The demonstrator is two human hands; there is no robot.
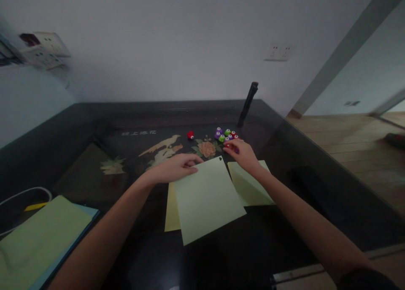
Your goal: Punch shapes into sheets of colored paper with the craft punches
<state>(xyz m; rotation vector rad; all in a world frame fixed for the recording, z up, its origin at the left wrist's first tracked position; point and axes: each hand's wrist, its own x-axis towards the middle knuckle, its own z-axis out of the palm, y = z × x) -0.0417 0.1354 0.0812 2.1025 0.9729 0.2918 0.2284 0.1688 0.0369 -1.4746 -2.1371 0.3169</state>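
My left hand point(175, 167) lies flat, fingers stretched out, on the top left corner of a pale green paper sheet point(207, 199) on the dark table point(95, 155). A yellow sheet point(171, 216) pokes out from under it. A second pale green sheet point(251, 186) lies to the right, under my right wrist. My right hand point(242, 153) reaches toward a cluster of small coloured craft punches point(226, 134), fingers curled over one near the sheet's corner; what it grips is hidden. A single red punch point(190, 134) sits apart to the left.
A dark upright post point(248, 103) stands behind the punches. A stack of green and blue paper point(41, 239) lies at the near left beside a white cable point(28, 193). Wall sockets point(278, 51) are on the back wall. The table's right edge borders a wooden floor point(348, 142).
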